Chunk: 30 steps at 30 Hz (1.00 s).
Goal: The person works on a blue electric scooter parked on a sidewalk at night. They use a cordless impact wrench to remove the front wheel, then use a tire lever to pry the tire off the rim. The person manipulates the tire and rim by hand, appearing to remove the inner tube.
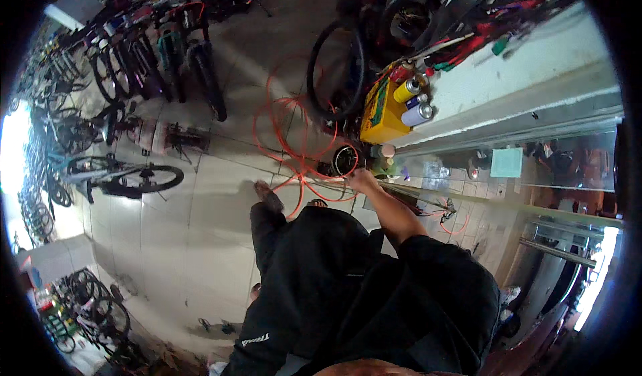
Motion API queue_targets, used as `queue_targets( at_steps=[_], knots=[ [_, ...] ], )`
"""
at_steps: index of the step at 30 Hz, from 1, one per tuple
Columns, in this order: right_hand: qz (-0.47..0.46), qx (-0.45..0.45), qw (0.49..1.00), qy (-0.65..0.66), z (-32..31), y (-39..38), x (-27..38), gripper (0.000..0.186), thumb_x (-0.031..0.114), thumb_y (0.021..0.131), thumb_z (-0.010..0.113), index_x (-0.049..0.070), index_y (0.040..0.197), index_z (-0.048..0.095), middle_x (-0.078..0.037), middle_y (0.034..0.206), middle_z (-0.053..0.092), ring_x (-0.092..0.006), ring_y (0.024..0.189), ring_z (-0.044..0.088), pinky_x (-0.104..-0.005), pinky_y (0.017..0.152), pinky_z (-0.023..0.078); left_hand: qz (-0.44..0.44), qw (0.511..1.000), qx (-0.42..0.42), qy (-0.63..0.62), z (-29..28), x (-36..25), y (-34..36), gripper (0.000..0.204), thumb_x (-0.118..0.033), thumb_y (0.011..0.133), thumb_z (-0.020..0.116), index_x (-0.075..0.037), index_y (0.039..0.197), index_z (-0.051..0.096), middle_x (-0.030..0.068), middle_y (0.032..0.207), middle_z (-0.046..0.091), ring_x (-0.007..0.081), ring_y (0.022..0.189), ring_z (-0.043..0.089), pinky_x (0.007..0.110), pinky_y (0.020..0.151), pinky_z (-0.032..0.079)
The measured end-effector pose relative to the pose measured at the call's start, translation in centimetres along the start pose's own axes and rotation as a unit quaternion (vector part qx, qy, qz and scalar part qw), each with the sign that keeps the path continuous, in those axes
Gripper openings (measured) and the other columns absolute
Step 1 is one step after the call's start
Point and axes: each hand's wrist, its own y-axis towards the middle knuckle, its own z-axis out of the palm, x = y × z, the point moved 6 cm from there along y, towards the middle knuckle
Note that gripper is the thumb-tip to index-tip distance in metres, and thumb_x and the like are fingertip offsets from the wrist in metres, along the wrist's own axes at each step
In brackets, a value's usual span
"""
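Observation:
My right arm reaches forward, and my right hand [362, 180] is low beside a dark round container with a pale rim [346, 161]. Its fingers look curled closed; what they hold, if anything, is too small and dark to make out. Close to this hand, loops of a thin orange-red hose [302, 155] spread over the tiled floor. At the left edge of my dark clothing shows a small patch of skin [255, 290], perhaps part of my left hand; its fingers cannot be made out. A sandaled foot [317, 203] stands by the hose.
A yellow crate [384, 123] holds spray cans [417, 114] beside a pale ledge on the right. A bicycle wheel [336, 70] stands ahead. Several bicycles [144, 178] line the left side. Glass panels [461, 172] run along the right, with a pale green sheet [506, 162] on them.

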Motion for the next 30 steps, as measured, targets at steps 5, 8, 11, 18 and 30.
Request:
queue_targets(
  at_steps=[5,8,11,18,30],
  knots=[
    [-0.029,-0.156,0.987,0.004,-3.1,7.9,7.2,0.053,0.043,0.098,0.058,-0.008,0.106,0.07,-0.027,0.099,0.073,-0.041,0.098,0.072,-0.0495,0.085,0.056,0.039,0.999,0.035,0.012,-4.6,-15.1,11.6,0.063,-0.046,0.097,0.071,-0.008,0.144,0.053,0.0118,0.078,0.069,0.0175,0.055,0.06,0.035,0.046,0.046],
    [0.03,-0.164,0.986,0.017,-2.9,8.9,8.5,0.051,0.041,0.095,0.06,-0.007,0.105,0.072,-0.024,0.088,0.074,-0.0391,0.092,0.074,-0.0499,0.086,0.057,0.036,0.998,0.043,0.005,-9.8,-25.5,19.6,0.061,-0.045,0.097,0.07,-0.01,0.144,0.053,0.0105,0.076,0.068,0.0163,0.053,0.059,0.034,0.044,0.044],
    [0.096,-0.057,0.988,0.105,-4.9,5.3,12.6,0.047,0.04,0.091,0.061,-0.005,0.092,0.074,-0.023,0.082,0.074,-0.0409,0.09,0.074,-0.0516,0.086,0.058,0.005,1.0,0.008,-0.014,-16.1,-38.1,26.7,0.059,-0.044,0.098,0.07,-0.012,0.144,0.053,0.0091,0.074,0.066,0.015,0.052,0.057,0.032,0.043,0.042],
    [-0.026,-0.254,0.967,-0.002,-11.5,4.9,20.5,0.041,0.039,0.094,0.06,0.002,0.106,0.073,-0.025,0.098,0.074,-0.0383,0.097,0.074,-0.0494,0.087,0.058,0.132,0.957,0.167,-0.196,-22.2,-66.5,40.5,0.05,-0.038,0.108,0.05,-0.011,0.15,0.05,0.0066,0.124,0.066,0.0175,0.086,0.064,0.035,0.061,0.041],
    [0.154,-0.273,0.942,0.122,-20.3,27.7,9.5,0.055,0.036,0.096,0.062,0.014,0.146,0.053,-0.025,0.12,0.069,-0.0453,0.104,0.07,-0.057,0.091,0.056,0.423,0.899,0.058,0.098,-12.0,-91.4,34.4,0.048,-0.024,0.103,0.064,-0.002,0.143,0.053,0.0178,0.129,0.064,0.0302,0.111,0.065,0.042,0.089,0.055]
  ],
)
